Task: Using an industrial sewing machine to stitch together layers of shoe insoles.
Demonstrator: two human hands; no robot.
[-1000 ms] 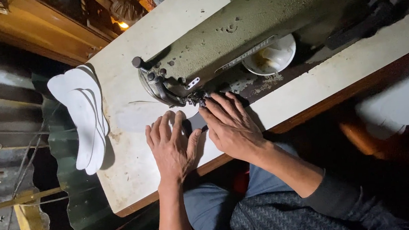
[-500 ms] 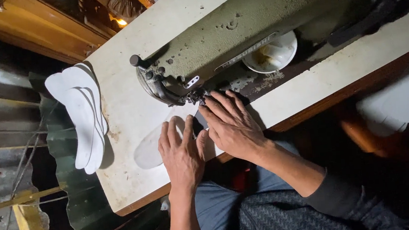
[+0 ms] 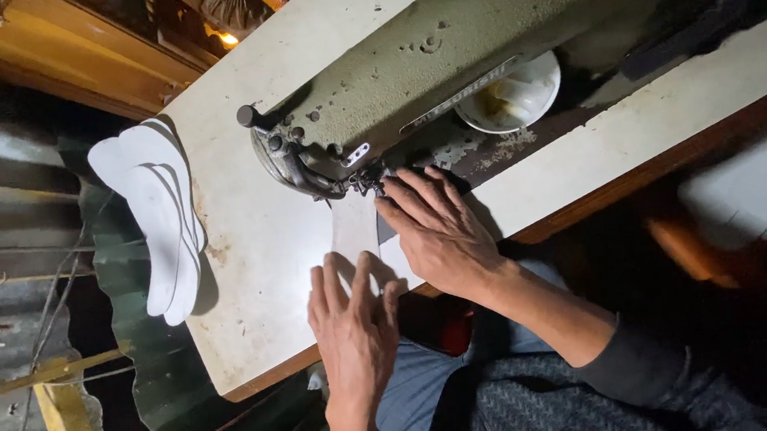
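Lying under both hands' fingers (image 3: 401, 206), the white insole piece (image 3: 354, 232) meets the needle.

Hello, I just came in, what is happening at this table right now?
A person sits at an old green sewing machine on a white table. Both hands lie flat on a pale flat piece under the needle area: the right hand is close to the needle, the left hand is nearer the table edge. A stack of white sole-shaped pieces lies at the table's far side, overhanging its edge. A white bowl sits behind the machine.
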